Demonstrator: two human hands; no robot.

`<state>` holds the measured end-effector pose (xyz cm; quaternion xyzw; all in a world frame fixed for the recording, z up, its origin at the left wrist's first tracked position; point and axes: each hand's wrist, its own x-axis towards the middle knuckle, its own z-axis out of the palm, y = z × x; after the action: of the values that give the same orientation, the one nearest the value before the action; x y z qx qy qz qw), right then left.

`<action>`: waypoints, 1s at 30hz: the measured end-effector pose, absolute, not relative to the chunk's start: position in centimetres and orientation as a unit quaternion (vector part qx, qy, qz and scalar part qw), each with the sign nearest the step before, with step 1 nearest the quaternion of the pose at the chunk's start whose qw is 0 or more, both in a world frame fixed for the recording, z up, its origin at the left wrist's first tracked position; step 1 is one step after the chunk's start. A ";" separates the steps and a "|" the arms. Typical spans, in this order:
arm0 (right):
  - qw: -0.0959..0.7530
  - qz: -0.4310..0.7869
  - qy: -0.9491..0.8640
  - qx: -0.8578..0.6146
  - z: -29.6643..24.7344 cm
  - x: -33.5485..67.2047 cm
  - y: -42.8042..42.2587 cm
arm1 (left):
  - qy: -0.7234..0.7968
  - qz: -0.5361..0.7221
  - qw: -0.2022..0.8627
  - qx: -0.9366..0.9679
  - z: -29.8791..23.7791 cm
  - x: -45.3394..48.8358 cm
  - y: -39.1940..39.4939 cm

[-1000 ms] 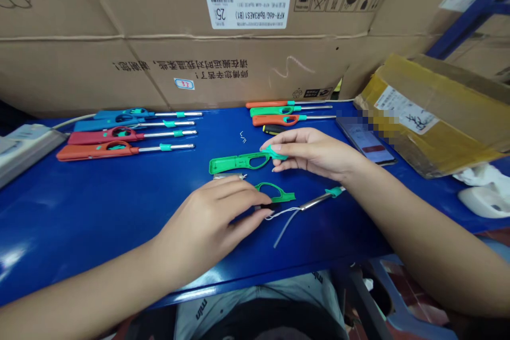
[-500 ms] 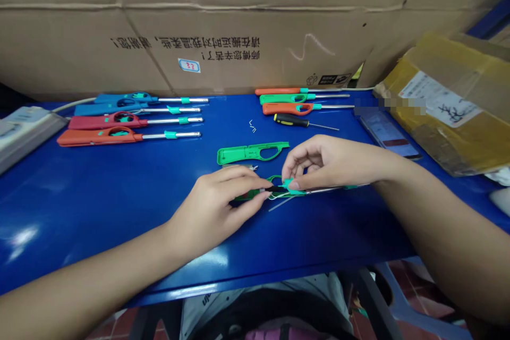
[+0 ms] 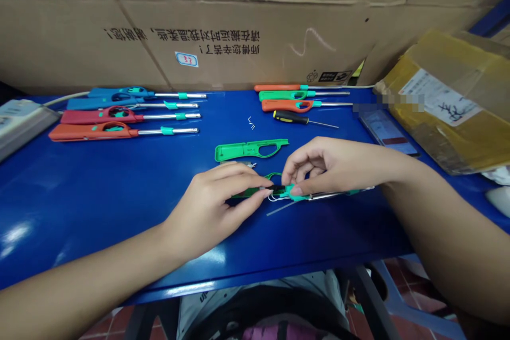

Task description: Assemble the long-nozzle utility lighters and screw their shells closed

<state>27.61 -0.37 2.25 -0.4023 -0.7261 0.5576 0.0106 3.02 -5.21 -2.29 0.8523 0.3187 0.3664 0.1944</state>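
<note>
My left hand pinches a small black part with a white wire at its end. Thumb and finger of my right hand are closed on a teal plastic piece, which meets the black part; a metal rod reaches out to the right beneath that hand. Under my fingers lies a green lighter shell half, partly hidden. A thin clear tube sticks out below. Just behind, the other green shell half rests with its hollow side up, and a small metal-looking part lies in front of it.
Several assembled long-necked lighters lie at the back left, others at the back right beside a screwdriver. Tiny white bits lie mid-table. A phone, a taped box and a power strip flank the blue table.
The view has shifted slightly. The teal piece and rod have moved a little away from the green shell, towards me, and the tube's angle has changed. Both hands keep their pinches.
</note>
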 end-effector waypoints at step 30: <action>0.083 0.658 -0.639 -0.390 1.1 26.6 -0.4 | 0.323 0.439 0.256 0.799 -2.0 3.5 -5.7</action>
<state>26.56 -0.40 1.06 -0.3897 -0.6394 0.6576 0.0826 3.50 -5.68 -1.95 0.7986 0.3229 0.4387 0.2559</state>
